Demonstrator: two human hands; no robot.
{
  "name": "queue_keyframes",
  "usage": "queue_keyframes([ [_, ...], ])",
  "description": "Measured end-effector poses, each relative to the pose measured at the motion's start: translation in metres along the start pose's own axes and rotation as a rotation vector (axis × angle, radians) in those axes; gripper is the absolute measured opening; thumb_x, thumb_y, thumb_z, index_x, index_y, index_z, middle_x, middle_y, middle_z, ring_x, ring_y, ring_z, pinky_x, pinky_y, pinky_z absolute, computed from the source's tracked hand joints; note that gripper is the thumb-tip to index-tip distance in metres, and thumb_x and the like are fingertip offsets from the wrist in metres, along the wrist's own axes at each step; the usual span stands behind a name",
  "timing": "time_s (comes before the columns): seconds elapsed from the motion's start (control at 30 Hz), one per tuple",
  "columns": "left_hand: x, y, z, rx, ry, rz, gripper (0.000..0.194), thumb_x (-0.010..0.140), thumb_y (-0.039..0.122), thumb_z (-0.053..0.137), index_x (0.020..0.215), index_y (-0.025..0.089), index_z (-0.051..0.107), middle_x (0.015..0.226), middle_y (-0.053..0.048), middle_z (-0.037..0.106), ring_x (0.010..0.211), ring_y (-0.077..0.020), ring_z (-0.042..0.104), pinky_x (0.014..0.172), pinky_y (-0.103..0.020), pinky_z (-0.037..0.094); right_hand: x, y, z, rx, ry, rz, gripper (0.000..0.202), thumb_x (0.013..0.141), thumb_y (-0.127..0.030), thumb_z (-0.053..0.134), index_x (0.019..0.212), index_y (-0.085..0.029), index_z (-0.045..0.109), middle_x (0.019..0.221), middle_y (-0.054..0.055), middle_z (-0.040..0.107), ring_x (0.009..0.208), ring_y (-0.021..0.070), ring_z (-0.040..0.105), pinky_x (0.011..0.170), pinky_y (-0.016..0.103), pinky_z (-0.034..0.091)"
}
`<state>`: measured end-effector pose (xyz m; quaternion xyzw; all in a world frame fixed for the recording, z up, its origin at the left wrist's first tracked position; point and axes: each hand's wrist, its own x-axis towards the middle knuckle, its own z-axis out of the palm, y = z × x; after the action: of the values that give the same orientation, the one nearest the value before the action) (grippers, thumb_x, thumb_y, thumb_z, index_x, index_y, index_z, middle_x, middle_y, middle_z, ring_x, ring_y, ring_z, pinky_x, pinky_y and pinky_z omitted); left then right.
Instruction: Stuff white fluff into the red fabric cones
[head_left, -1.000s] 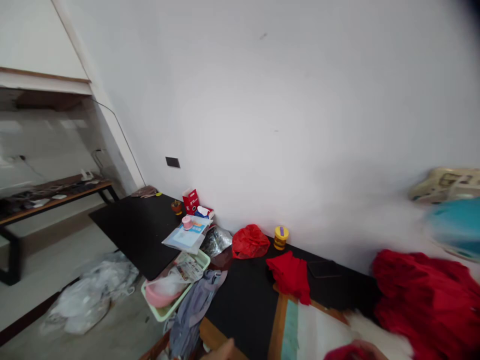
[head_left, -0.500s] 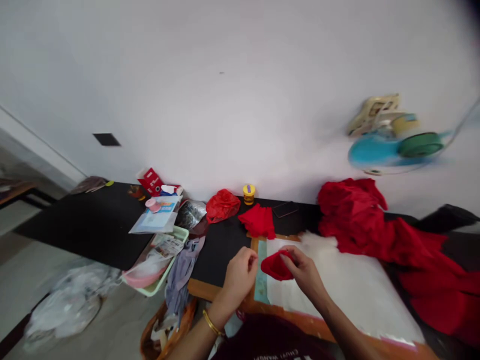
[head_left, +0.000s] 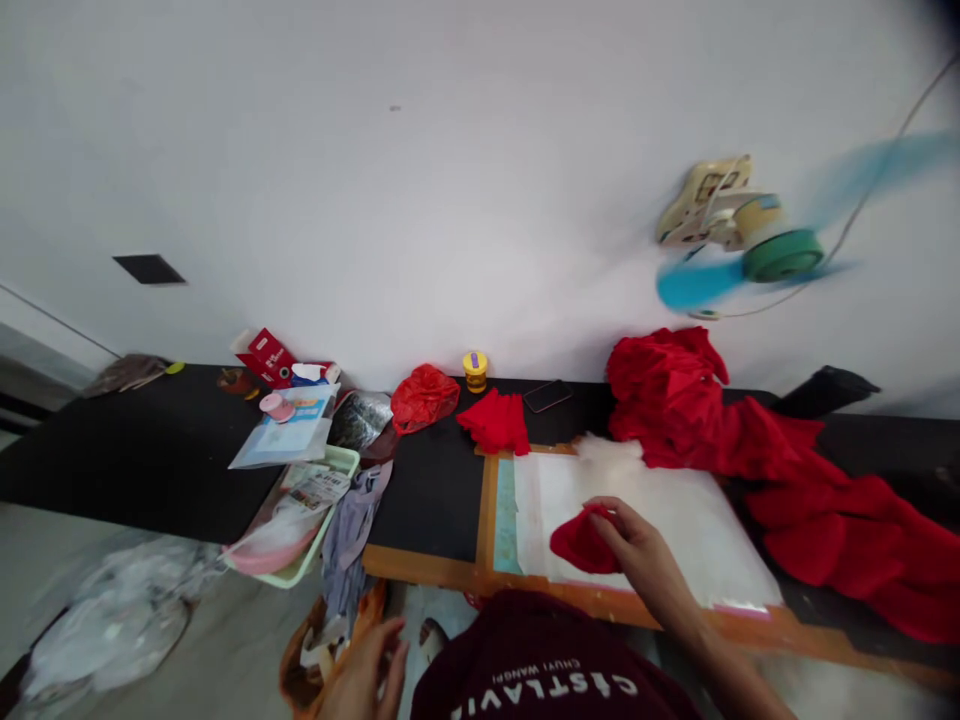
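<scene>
Head view: we seem mid-handling, our right hand pinching red cloth at five o'clock; left hand loosely open at seven; next calls for steady pinching.

the small red piece is soft cloth, dull and a bit creased. the big red pile is cloth too, matt and full of folds. the white sheets look thin and matt; i can't tell if they are paper or cloth. the table top is smooth and not very shiny. the red bag is crinkly, shiny plastic, and the silver bag shines like foil. the green basket looks like smooth plastic. the clear bags are wrinkly, glossy plastic. the wall is smooth and matt.
</scene>
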<state>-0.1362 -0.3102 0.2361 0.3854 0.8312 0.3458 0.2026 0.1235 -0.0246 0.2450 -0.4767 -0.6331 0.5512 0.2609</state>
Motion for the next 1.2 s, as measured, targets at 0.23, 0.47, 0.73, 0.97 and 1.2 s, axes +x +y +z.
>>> queue_keyframes([
  [0.23,0.078,0.100,0.077,-0.298,-0.285,0.059,0.042,0.082,0.039,0.057,0.116,0.015,0.061,0.102,-0.011,0.073,0.091,-0.0218,0.070,0.083,-0.033,0.055,-0.005,-0.022,0.081,0.037,-0.332,-0.222,0.020,0.087,-0.031,0.052,0.095,-0.020,0.066,0.086,0.002,0.071,0.079,0.0174,0.065,0.076,0.028,0.050],
  [0.47,0.096,0.068,0.089,-0.267,-0.117,0.028,0.029,0.080,0.044,0.056,0.086,0.017,0.065,0.083,-0.008,0.071,0.078,-0.0233,0.066,0.075,-0.036,0.054,-0.008,0.017,0.095,0.298,-0.349,0.003,0.025,0.081,-0.041,0.062,0.094,-0.021,0.058,0.076,-0.002,0.064,0.067,0.0141,0.058,0.065,0.026,0.046],
  [0.73,0.100,0.099,0.110,-0.410,0.000,0.089,0.021,0.085,0.034,0.052,0.091,0.018,0.065,0.091,-0.007,0.068,0.086,-0.0217,0.065,0.081,-0.034,0.052,0.004,0.039,0.098,0.132,-0.201,0.020,0.016,0.074,-0.032,0.058,0.080,-0.022,0.047,0.062,-0.005,0.057,0.056,0.0120,0.051,0.052,0.022,0.036],
  [0.97,0.110,0.075,0.106,-0.234,-0.123,0.253,0.026,0.072,0.009,0.047,0.086,0.018,0.066,0.077,-0.002,0.056,0.073,-0.0175,0.058,0.071,-0.028,0.047,0.021,0.037,0.091,0.087,-0.016,0.140,0.020,0.069,-0.034,0.044,0.086,-0.024,0.047,0.046,-0.010,0.050,0.038,0.0116,0.042,0.040,0.021,0.028],
  [1.2,0.129,0.054,0.090,-0.324,-0.389,0.185,0.010,0.081,0.022,0.053,0.080,0.019,0.063,0.081,-0.003,0.062,0.074,-0.0185,0.059,0.071,-0.029,0.046,-0.014,0.038,0.128,0.101,-0.045,0.181,0.016,0.071,-0.035,0.051,0.082,-0.022,0.053,0.055,-0.005,0.059,0.046,0.0119,0.049,0.046,0.021,0.034],
])
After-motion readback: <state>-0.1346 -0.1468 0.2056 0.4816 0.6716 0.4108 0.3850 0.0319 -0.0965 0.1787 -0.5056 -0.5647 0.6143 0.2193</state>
